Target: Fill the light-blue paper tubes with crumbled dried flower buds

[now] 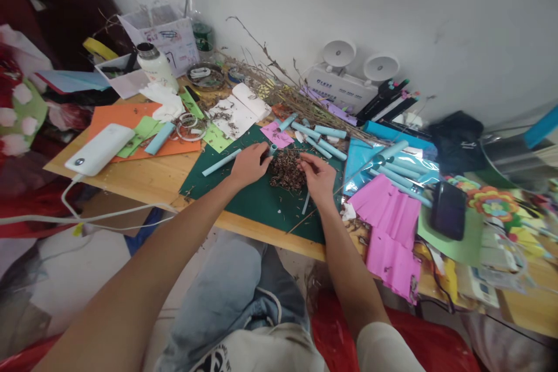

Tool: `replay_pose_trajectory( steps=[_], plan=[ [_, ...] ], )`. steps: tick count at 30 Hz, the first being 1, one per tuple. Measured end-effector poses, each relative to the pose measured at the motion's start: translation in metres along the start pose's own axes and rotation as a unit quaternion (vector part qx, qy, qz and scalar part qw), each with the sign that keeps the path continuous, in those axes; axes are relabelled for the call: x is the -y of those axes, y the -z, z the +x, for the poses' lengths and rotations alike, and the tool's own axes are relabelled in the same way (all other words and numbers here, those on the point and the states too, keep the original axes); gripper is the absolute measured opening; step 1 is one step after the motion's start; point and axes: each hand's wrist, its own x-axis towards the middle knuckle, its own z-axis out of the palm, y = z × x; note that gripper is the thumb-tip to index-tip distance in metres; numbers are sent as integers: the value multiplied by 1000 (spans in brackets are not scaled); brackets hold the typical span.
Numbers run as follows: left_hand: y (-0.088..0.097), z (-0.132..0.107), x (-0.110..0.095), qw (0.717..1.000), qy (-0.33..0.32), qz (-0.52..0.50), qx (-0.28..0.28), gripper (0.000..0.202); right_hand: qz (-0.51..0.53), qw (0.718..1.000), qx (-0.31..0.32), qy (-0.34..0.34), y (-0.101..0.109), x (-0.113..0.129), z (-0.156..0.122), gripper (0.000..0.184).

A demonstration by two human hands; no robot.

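Gripping a blue paper tube [272, 149] with curled fingers, the left hand [250, 164] rests over the green cutting mat [257, 209], the tube's open end showing beside a heap of dried plant fragments [285, 173]. The right hand [318, 177] is at the heap's right edge, thumb and forefinger drawn nearly together; whether a fragment lies between them cannot be told. Both the held tube and the heap are over the mat, in front of the seated person.

Likely faults: loose crumbs could scatter if a wrist sweeps the heap; the thin tube wall could buckle under too firm a squeeze; coarse pieces could jam at its narrow mouth. The thin stem [303, 222] near the right forearm might be caught by the sleeve side of that arm. At far left, the white power bank [99, 150] could be dragged by a tug on its cable [65, 200].

Writing: dark blue characters mark the white twin-headed device [342, 90], too small to read. The drink bottle [203, 38] bears a green label, illegible; the white box [174, 46] carries scribbled marks; black lettering on the shirt [261, 354] is only partly visible.
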Motion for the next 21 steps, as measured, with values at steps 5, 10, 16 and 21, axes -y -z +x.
replay_pose_trajectory(
  steps=[5, 10, 16, 21],
  plan=[
    [1, 0, -1, 1000, -1, 3, -1, 12, 20, 1000, 0, 6, 0, 2, 0, 28],
    [1, 0, -1, 1000, 1, 4, 2, 13, -11, 999, -35, 4, 2, 6, -1, 24],
    [0, 0, 0, 1000, -9, -1, -5, 11, -121, 986, -54, 98, 4, 15, -2, 15],
    [-1, 1, 1, 1000, -12, 1, -5, 11, -29, 996, -30, 83, 1, 13, -2, 10]
  ],
)
